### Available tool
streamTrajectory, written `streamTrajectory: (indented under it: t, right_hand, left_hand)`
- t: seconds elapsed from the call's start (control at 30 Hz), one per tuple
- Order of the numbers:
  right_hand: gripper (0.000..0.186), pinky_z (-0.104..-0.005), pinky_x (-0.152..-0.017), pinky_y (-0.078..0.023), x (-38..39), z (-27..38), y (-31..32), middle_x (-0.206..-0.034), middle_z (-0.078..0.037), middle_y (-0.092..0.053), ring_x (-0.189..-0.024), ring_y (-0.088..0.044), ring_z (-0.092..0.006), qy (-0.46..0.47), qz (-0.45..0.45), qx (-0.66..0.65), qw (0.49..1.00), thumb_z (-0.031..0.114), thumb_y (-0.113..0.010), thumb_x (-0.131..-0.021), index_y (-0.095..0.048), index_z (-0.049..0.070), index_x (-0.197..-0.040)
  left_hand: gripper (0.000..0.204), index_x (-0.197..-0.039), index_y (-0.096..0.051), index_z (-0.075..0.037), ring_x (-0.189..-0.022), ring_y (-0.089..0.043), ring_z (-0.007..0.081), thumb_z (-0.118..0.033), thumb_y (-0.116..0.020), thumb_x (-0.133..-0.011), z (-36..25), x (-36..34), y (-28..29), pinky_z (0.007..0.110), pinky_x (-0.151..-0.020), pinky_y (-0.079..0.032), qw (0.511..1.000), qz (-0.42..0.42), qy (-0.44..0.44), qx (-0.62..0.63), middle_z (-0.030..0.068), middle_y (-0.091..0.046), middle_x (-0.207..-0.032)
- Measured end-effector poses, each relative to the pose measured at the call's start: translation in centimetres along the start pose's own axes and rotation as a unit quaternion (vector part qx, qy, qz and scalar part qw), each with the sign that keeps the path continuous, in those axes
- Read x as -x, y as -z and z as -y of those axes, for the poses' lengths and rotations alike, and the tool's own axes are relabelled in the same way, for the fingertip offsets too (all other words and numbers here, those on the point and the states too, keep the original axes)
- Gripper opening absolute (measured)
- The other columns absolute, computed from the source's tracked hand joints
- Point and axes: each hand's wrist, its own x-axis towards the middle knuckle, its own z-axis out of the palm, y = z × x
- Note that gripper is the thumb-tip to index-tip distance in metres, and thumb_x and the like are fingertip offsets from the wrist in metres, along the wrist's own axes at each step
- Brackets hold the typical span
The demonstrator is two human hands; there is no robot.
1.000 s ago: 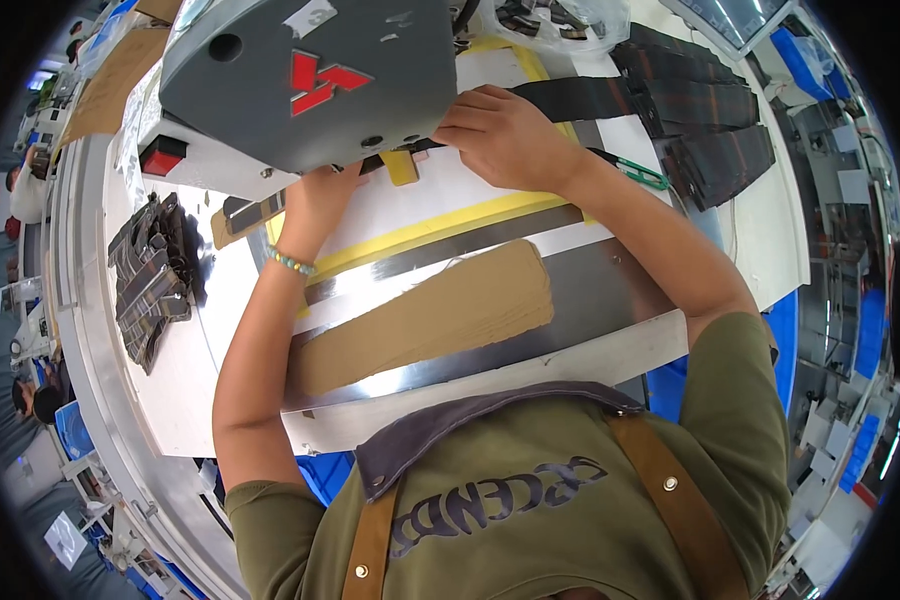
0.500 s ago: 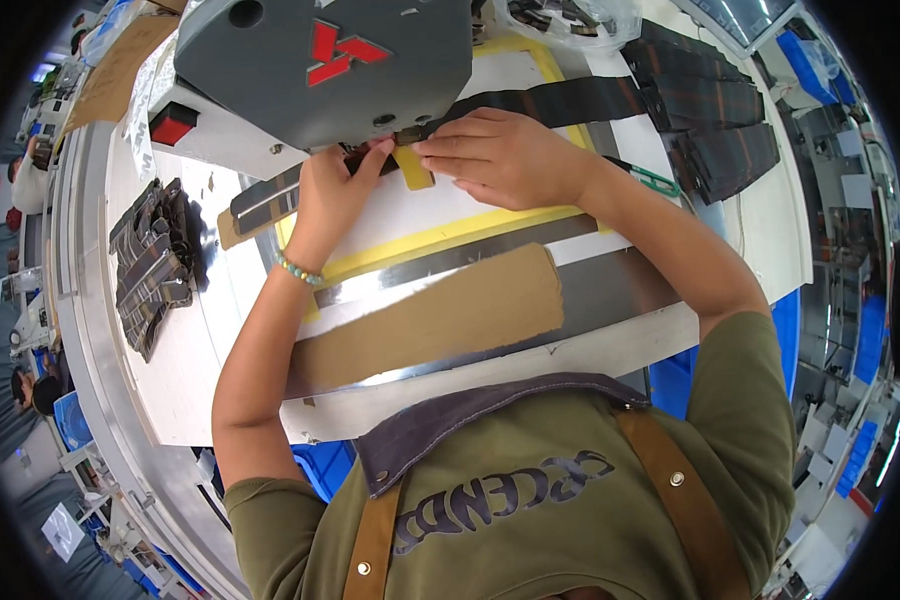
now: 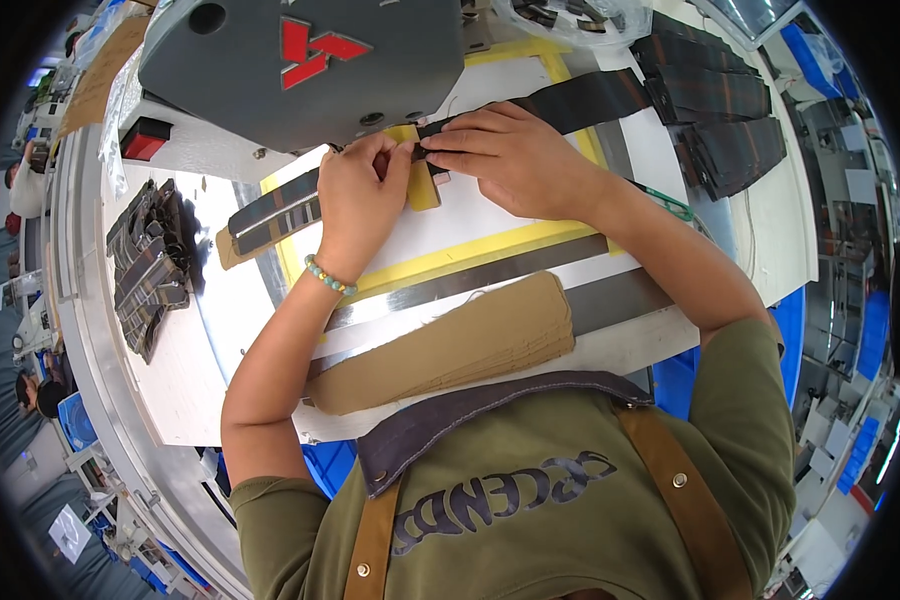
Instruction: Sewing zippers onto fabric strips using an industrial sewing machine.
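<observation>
red, a three-part emblem (image 3: 320,52) stands on the dark grey machine housing (image 3: 230,95) at the top of the view. dark lettering (image 3: 505,500) curves across the chest of the olive shirt (image 3: 570,550).

the dark cloth strip (image 3: 590,100), faintly patterned, comes from near the stack of folded dark cloth (image 3: 715,100) at the upper right and passes beneath the fingers of the right hand (image 3: 525,165). toward the middle it meets a yellow piece (image 3: 424,186), just in front of the housing, and the left hand (image 3: 360,195) is at that spot. left of this hand, a dark length with a pale striped edge (image 3: 275,212) lies over brown card; whether it is the same piece cannot be told.

the left hand is nearly closed, thumb and fingertips pinched together on the strip beside the yellow piece, its wrist ringed by a beaded bracelet (image 3: 328,276). the right hand lies palm down, fingers straight and close together, tips on the strip; its thumb is hidden, so its grip cannot be told. both forearms reach forward, elbows out.

nearer the body, brown cardboard pieces (image 3: 450,345) lie stacked on the surface (image 3: 185,400).
</observation>
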Motion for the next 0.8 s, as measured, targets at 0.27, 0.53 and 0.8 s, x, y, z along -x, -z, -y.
streamTrajectory:
  t: [0.27, 0.53, 0.8]
  right_hand:
    - [0.041, -0.0432, -0.113, -0.049, -0.2, 0.1, 0.2, -0.144, 0.0, -0.072, -0.134, -0.063, -0.021, -0.001, 0.03, 0.016, 0.999, 0.01, -0.073, -0.09, -0.079, 0.012, -0.13]
    - [0.041, -0.0435, -0.114, -0.048, 0.0, 0.0, 0.0, -0.145, -0.001, -0.07, -0.134, -0.062, -0.0217, -0.003, 0.029, 0.021, 0.999, 0.01, -0.074, -0.089, -0.078, 0.012, -0.13]
    - [0.046, -0.0395, -0.105, -0.056, 0.1, 0.6, 0.3, -0.141, -0.004, -0.071, -0.127, -0.067, -0.0243, -0.063, 0.0, -0.016, 0.998, 0.007, -0.075, -0.087, -0.075, 0.01, -0.133]
  left_hand:
    - [0.026, -0.085, -0.067, 0.003, -0.063, -0.055, 0.0167, -0.015, -0.073, -0.102, 0.5, 0.4, 0.1, 0.033, -0.063, -0.045, 0.999, 0.01, 0.022, 0.048, 0.007, -0.062, -0.074]
    - [0.027, -0.122, -0.077, 0.001, -0.118, -0.057, 0.035, -0.011, -0.075, -0.098, -0.4, 3.8, 1.5, 0.047, -0.097, -0.048, 0.996, 0.012, -0.09, 0.011, 0.0167, -0.065, -0.124]
    - [0.056, -0.151, -0.061, -0.001, -0.138, -0.047, 0.0408, -0.015, -0.073, -0.099, -1.9, 4.4, 0.9, 0.051, -0.118, -0.035, 0.974, 0.068, -0.169, -0.133, 0.0181, -0.051, -0.148]
